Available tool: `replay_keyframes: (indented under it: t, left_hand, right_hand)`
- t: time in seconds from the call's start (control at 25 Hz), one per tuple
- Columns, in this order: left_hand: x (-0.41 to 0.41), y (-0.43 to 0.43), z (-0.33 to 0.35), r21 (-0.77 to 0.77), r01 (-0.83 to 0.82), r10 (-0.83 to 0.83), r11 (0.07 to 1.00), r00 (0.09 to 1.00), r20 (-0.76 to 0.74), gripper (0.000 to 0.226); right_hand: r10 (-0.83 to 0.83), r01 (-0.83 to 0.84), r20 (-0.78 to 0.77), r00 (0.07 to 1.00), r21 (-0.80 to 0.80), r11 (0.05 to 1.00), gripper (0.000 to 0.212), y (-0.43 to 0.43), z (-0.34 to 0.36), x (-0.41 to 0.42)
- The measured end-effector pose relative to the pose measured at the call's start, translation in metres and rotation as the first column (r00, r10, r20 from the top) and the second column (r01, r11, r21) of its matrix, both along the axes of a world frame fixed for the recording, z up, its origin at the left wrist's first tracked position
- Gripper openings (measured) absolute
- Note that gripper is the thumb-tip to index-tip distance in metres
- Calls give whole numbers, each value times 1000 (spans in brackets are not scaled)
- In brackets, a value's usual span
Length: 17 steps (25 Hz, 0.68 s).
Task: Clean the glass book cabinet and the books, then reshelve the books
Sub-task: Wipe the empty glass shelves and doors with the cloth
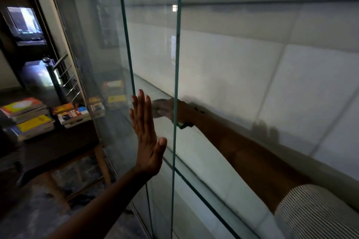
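Observation:
The glass book cabinet fills the view, with its sliding glass pane [108, 64] in front of me. My left hand [145, 132] presses flat on the outside of that pane, fingers straight and pointing up. My right arm reaches inside the cabinet above a glass shelf [194, 161]. My right hand [165, 108] shows dimly through the glass and seems to grip a greyish cloth [158, 109] against the pane's inner side. Stacks of books [27, 118] lie on a dark wooden table [48, 147] at the left, with a smaller stack [74, 114] beside them.
A steel stair railing [62, 75] stands behind the table at the left. More books [114, 91] show through the glass. A vertical glass edge [175, 83] crosses my right wrist. White tiled wall [272, 64] backs the cabinet.

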<state>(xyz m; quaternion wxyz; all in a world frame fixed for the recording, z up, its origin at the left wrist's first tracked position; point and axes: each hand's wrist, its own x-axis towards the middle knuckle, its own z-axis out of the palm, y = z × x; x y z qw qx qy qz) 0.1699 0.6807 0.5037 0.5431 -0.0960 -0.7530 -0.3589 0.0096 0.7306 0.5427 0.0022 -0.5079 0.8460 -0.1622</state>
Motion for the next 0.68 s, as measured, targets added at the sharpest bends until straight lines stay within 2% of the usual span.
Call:
replay_keyframes:
  t: [0.08,0.28,0.4,0.48,0.56,0.68]
  left_hand:
    - [0,0,-2,-28,-41,41,999,999,23,64]
    - [6,-2,6,-92,28,-24,995,999,46,65]
    - [8,-5,4,-124,76,-74,989,997,26,69]
    - [14,-7,-8,-132,125,-119,983,991,55,69]
    - [23,-6,-25,-133,176,-165,975,982,94,66]
    - [36,2,-40,-177,240,-223,954,968,110,61]
  right_hand:
    - [19,-19,-2,1000,-39,999,38,10,-4,14]
    - [148,-109,254,956,-160,981,34,49,-18,44]
    - [70,6,354,933,-209,978,34,83,-15,72]
    - [-77,177,462,883,-176,968,38,104,-10,91]
    - [-173,262,417,892,-164,951,39,126,-11,109]
    - [-158,248,351,923,-230,941,42,149,-5,143]
